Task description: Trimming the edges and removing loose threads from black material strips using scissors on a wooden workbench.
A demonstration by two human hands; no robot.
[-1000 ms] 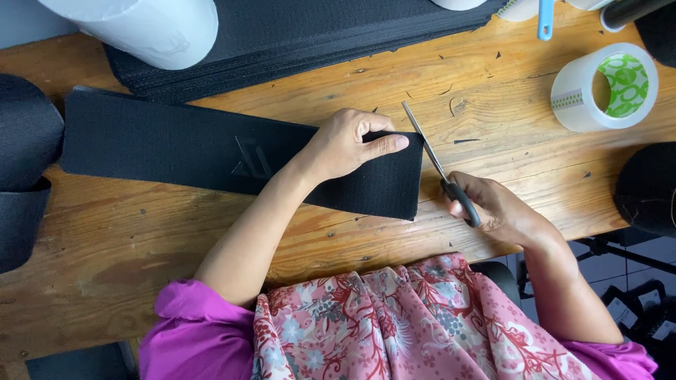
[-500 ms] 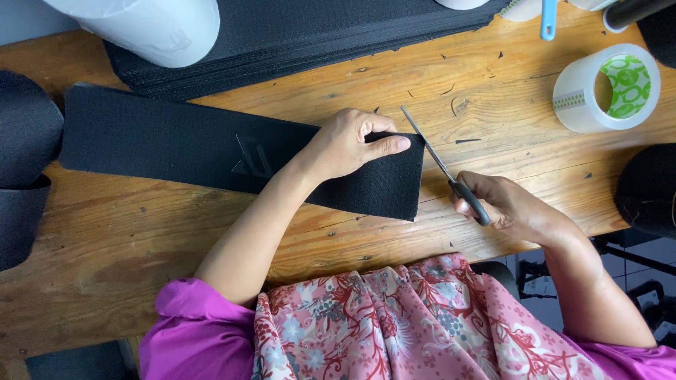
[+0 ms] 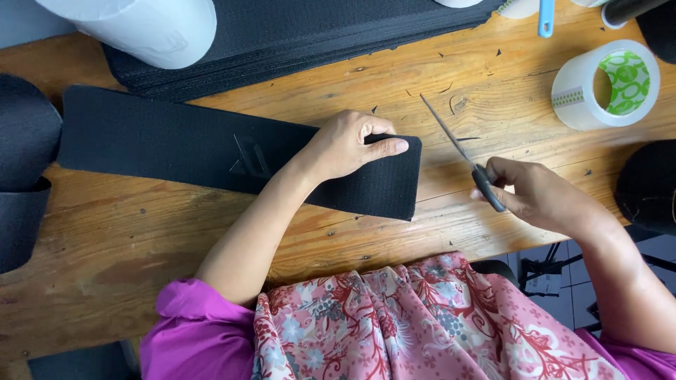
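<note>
A long black fabric strip [image 3: 176, 148] with a raised emblem lies flat across the wooden table [image 3: 113, 239]. My left hand [image 3: 348, 144] presses on its right end, thumb stretched along the top edge near the cut end. My right hand [image 3: 539, 193] grips black-handled scissors [image 3: 465, 151], blades closed and pointing up-left. The scissors hover over bare wood, a short gap to the right of the strip's end.
A stack of black fabric strips [image 3: 296, 35] lies at the back, with a white roll [image 3: 141, 28] on its left. A clear tape roll [image 3: 605, 84] stands at the right. Black fabric rolls sit at the left edge [image 3: 24, 141] and right edge [image 3: 648, 186]. Small black scraps dot the wood.
My right hand has drawn the scissors rightward, away from the strip's cut end. My left hand has stayed on the strip.
</note>
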